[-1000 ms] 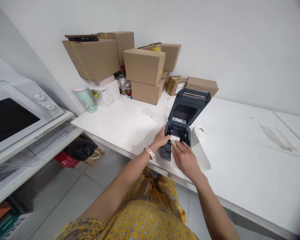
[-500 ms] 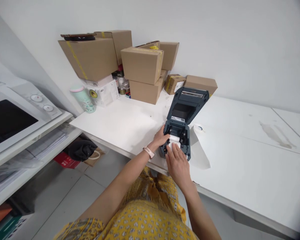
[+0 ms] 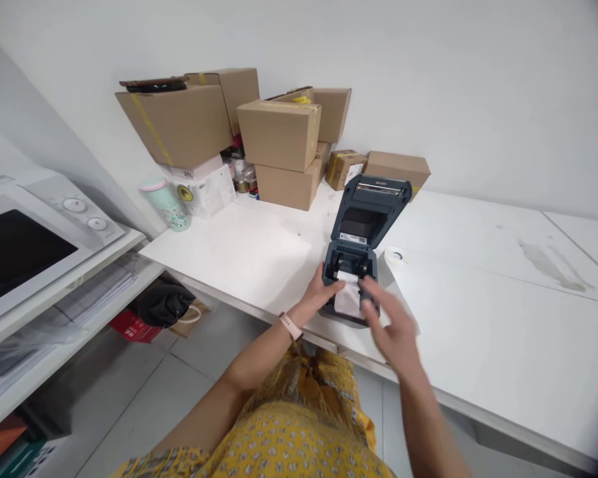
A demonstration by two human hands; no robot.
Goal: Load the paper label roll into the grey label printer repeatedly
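Note:
A dark blue-grey label printer (image 3: 351, 249) sits near the table's front edge with its lid raised. White label paper (image 3: 348, 300) lies across its inside and over the front. My left hand (image 3: 321, 292) grips the printer's left side, its thumb reaching in to the paper's edge. Over the printer's right side is my right hand (image 3: 393, 326), blurred by motion. Its fingers are apart and nothing shows in them. A loose piece of white backing paper (image 3: 403, 302) lies on the table right of the printer, partly behind that hand.
Several cardboard boxes (image 3: 279, 136) are stacked along the wall, beside a mint-green tumbler (image 3: 168, 207). A white ring like a tape roll (image 3: 395, 256) lies right of the printer. The white table (image 3: 488, 332) extends right; a microwave (image 3: 40, 232) stands on a shelf at left.
My right hand has lifted off the paper and moved right, its fingers spreading. More of the paper now shows over the printer's front. My left hand stays at the printer's left side.

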